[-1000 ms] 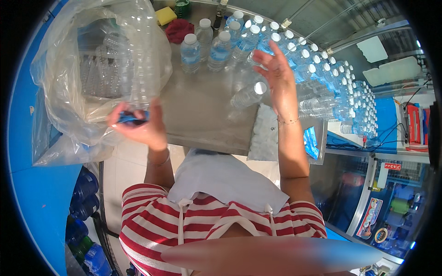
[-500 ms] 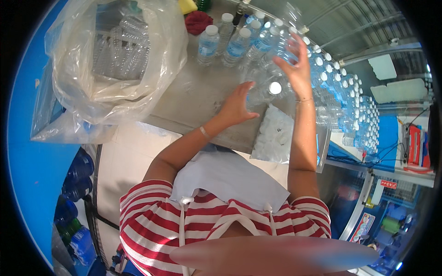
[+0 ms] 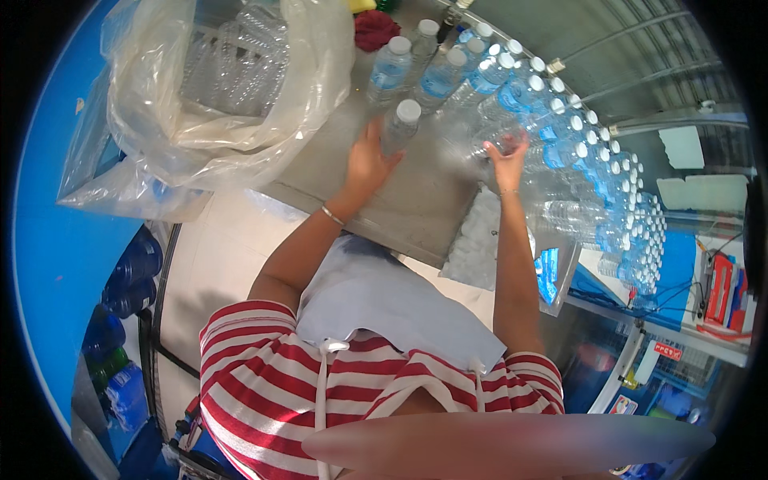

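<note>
One large clear plastic bag (image 3: 320, 104), mouth open, occupies the left side and contains clear uncapped-looking bottles (image 3: 236, 68), piled together. A dark red cloth (image 3: 376, 30) lies at the far side of the metal table (image 3: 412, 216). Left hand (image 3: 370, 164): fingers wrapped around the lower body of a white-capped bottle (image 3: 402, 124), which stands near upright on the table; blue-labelled bottles (image 3: 436, 80) stand just beyond it. A pouch of white pieces (image 3: 472, 252) lies at the near edge. Right hand (image 3: 506, 158): fingers curved about a blurred clear bottle (image 3: 507, 138); firmness of grasp cannot be told. Farther right, a blue packet (image 3: 547, 274) lies below crowded rows of capped bottles (image 3: 596, 188)
</note>
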`<state>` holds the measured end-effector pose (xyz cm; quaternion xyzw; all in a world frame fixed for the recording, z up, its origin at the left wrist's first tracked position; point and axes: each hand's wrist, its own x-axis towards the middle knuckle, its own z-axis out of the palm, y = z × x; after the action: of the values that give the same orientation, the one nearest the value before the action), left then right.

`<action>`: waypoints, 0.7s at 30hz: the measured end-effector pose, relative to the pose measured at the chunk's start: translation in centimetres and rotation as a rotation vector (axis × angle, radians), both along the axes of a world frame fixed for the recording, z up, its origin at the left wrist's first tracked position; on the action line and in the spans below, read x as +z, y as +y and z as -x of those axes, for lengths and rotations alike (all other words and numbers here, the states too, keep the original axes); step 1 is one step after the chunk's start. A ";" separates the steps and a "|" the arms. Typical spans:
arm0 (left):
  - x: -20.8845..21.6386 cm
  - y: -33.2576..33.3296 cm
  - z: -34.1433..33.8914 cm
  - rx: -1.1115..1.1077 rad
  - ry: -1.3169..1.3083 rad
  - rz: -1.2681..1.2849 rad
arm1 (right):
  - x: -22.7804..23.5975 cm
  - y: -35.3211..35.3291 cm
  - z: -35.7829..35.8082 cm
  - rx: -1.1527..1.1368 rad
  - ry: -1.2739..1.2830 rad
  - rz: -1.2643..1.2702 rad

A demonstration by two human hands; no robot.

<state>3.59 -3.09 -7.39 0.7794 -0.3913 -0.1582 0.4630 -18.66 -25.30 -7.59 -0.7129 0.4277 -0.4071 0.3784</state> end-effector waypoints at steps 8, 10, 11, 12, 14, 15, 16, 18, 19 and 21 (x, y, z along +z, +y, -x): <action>5.3 4.3 -2.4 -0.183 0.005 -0.170 | 10.2 0.1 -1.8 -0.077 0.289 0.303; 7.6 6.5 -5.9 -0.148 0.123 -0.082 | 11.6 0.2 -1.7 -0.127 0.251 0.450; 8.4 7.8 -8.0 -0.148 0.155 0.042 | 11.8 0.3 -1.8 -0.110 0.351 0.348; 8.9 8.4 -10.6 0.044 0.129 0.109 | 11.9 0.5 -1.7 -0.086 0.431 0.293; 9.0 8.5 -17.8 0.346 -0.032 0.199 | 11.6 0.8 -1.6 -0.117 0.419 0.309; 8.5 8.0 -21.8 0.466 -0.296 0.125 | 11.5 0.9 -1.5 -0.164 0.328 0.386; 7.6 7.4 -25.2 0.494 -0.352 -0.074 | 11.3 1.1 -1.5 -0.198 0.230 0.458; 4.5 6.4 -30.2 0.454 -0.491 -0.410 | 11.4 1.2 -1.4 -0.155 0.303 0.419; 2.7 5.9 -31.7 0.389 -0.566 -0.558 | 11.5 1.3 -1.3 -0.121 0.368 0.385; -0.2 4.5 -34.4 0.364 -0.621 -0.755 | 11.8 1.3 -1.4 -0.115 0.442 0.381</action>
<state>37.97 1.41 -7.61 0.9577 -0.2839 0.0334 0.0318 -17.25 -23.97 4.24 -0.8170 0.4552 -0.3358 0.1121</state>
